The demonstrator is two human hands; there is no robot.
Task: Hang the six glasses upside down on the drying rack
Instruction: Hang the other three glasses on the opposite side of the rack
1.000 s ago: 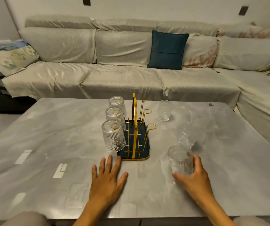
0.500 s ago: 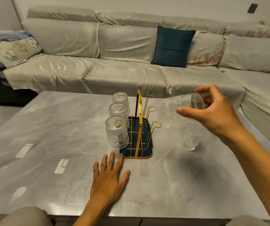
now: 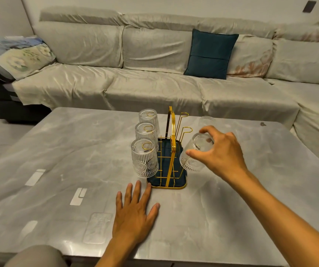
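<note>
A gold wire drying rack (image 3: 172,151) with a dark blue tray stands mid-table. Three clear ribbed glasses hang upside down on its left pegs: near (image 3: 144,158), middle (image 3: 146,132), far (image 3: 148,116). My right hand (image 3: 220,153) grips a fourth glass (image 3: 191,160) by its base, upside down and tilted, at the near right peg. Two gold pegs (image 3: 185,130) behind it stand bare. Another glass (image 3: 205,121) stands on the table beyond my right hand, partly hidden. My left hand (image 3: 135,214) lies flat on the table, fingers spread, just in front of the rack.
The grey marble table (image 3: 68,160) carries the rack. A beige covered sofa (image 3: 154,74) wraps behind and to the right, with a dark teal cushion (image 3: 210,53). A small dark speck (image 3: 262,123) lies at the table's far right.
My right hand lifted a glass from the table's right side, turned it over and brought it down to the rack's near right peg. My left hand stayed flat on the table.
</note>
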